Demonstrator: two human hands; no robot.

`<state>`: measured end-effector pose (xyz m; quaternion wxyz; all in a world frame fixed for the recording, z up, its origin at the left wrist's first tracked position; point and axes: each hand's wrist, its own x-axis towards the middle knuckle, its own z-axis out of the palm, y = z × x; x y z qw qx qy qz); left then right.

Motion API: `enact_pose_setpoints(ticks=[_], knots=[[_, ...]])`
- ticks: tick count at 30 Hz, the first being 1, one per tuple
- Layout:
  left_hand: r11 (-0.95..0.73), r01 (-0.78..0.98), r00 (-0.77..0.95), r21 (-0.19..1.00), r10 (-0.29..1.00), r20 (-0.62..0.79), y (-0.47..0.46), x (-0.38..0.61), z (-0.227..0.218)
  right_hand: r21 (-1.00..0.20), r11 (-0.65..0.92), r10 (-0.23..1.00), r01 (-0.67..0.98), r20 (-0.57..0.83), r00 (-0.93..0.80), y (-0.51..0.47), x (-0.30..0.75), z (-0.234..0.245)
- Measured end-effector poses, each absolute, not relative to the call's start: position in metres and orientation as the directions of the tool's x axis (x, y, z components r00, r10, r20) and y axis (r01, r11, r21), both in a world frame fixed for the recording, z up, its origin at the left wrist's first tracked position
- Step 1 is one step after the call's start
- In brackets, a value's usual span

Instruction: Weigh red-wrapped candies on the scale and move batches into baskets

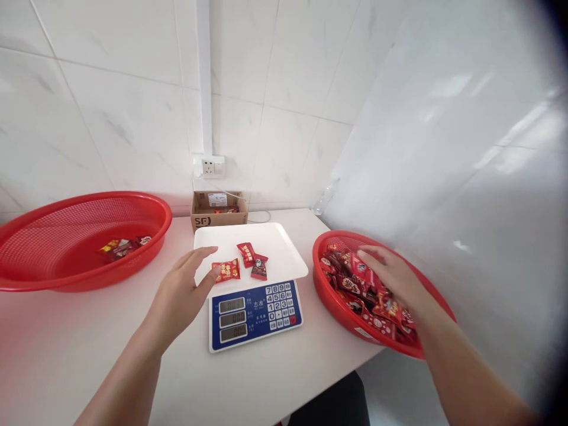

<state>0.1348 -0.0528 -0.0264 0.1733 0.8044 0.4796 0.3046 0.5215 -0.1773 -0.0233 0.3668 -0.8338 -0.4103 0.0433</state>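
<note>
My left hand (184, 287) is at the left edge of the scale's white tray (279, 245), thumb and fingers apart. Its thumb tip overlaps the end of a red candy packet (228, 270); whether it presses on it I cannot tell. Beside that lie another red packet (245, 253) and a darker red one (260, 267). My right hand (393, 275) reaches over the right red basket (339, 310), fingers stretched out above many red wrapped candies (352, 284). No candy shows in its grasp, though its underside is hidden.
Below the tray is the scale's blue keypad panel (255, 316). A larger red basket (84, 278) at the left holds several packets (122, 247). Behind the scale stands a cardboard box (219, 220), under a wall socket (208, 167). A clear plastic bottle (326, 198) lies in the back corner.
</note>
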Motion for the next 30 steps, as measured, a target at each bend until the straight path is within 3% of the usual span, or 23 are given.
enact_pose_setpoints(ticks=[6, 13, 16, 19, 22, 25, 30], knots=[[-0.582, 0.662, 0.576, 0.473, 0.798, 0.175, -0.053, 0.139, -0.039, -0.552, -0.249, 0.886, 0.796, 0.203, 0.418, -0.109, 0.432, -0.014], [-0.601, 0.697, 0.629, 0.392, 0.775, 0.070, -0.055, 0.135, -0.042, -0.535, -0.136, 0.866, 0.834, 0.345, 0.363, -0.067, 0.400, -0.008], [-0.562, 0.669, 0.607, 0.487, 0.791, 0.078, -0.058, 0.134, -0.035, -0.676, -0.020, 0.812, 0.737, 0.419, 0.406, -0.090, 0.397, 0.004], [-0.482, 0.519, 0.673, 0.706, 0.740, 0.010, -0.077, 0.142, -0.028, -0.873, 0.241, 0.778, 0.423, 0.435, 0.454, -0.133, 0.378, 0.006], [-0.417, 0.302, 0.844, 0.857, 0.534, -0.038, -0.110, 0.160, -0.024, -0.869, 0.439, 0.735, 0.228, 0.493, 0.465, -0.179, 0.345, -0.009], [-0.387, 0.191, 0.937, 0.902, 0.347, -0.049, -0.142, 0.180, -0.027, -0.806, 0.556, 0.697, 0.202, 0.585, 0.416, -0.210, 0.317, -0.032], [-0.498, 0.198, 0.937, 0.844, 0.350, -0.014, -0.154, 0.192, -0.034, -0.813, 0.549, 0.714, 0.196, 0.578, 0.395, -0.218, 0.314, -0.055]])
